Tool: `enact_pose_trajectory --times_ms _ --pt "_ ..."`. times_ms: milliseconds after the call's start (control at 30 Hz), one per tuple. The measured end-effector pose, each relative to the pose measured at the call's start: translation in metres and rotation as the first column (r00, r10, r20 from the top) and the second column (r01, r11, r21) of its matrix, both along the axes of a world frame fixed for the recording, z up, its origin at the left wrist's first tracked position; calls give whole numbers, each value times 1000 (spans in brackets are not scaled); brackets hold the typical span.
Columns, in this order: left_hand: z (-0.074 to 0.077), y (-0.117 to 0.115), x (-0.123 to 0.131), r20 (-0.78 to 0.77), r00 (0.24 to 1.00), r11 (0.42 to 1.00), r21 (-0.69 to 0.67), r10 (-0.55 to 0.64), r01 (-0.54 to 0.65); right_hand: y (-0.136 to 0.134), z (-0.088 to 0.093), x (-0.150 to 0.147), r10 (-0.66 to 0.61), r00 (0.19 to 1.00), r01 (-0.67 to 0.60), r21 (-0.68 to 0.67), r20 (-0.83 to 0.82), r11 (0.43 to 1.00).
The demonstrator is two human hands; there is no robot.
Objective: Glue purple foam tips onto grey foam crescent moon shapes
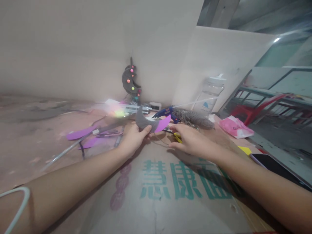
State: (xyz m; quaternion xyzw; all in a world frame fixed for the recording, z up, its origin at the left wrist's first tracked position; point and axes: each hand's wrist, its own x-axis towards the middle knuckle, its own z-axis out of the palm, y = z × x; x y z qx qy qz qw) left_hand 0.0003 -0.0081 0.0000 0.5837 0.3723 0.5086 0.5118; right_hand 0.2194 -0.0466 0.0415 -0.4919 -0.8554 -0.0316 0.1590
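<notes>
My left hand (133, 136) pinches a crescent-shaped piece (146, 123) between thumb and fingers. Grey yarn is wrapped round most of the crescent, while its right tip is bare purple. A thin strand of yarn (162, 142) seems to hang below it. To the right, my right hand (186, 139) hovers with thumb and fingers apart, close to a yellow-handled tool (177, 137), perhaps scissors, partly hidden by the fingers. Behind the hands lie a blue glue gun (165, 112) and a bundle of grey yarn (195, 117).
Purple cut pieces (81, 133) and a clear rod lie at left. A decorated dark crescent (130, 79) is by the wall. A clear bottle (209, 94), pink packet (236, 126) and phone (278, 167) stand or lie at right. Printed cardboard (156, 211) covers the front.
</notes>
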Motion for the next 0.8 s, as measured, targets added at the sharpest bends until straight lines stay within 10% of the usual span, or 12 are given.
enact_pose_trajectory --times_ms 167,333,400,633,800 --pt "-1 6 -3 109 989 995 -17 104 -103 -2 10 2 136 989 -145 -274 -50 951" --pt "-5 12 -5 104 981 986 -1 166 -167 -21 47 2 108 964 -247 -662 -244 707" --pt "-7 13 -5 100 979 984 -7 180 -180 -28 67 10 48 949 -255 -674 -311 693" --pt "-9 14 -5 120 977 984 -69 175 -167 -55 131 77 -196 949 92 -377 -246 922" --pt "-3 9 -3 82 985 988 -44 150 -146 -52 108 115 -325 858 413 156 -398 898"
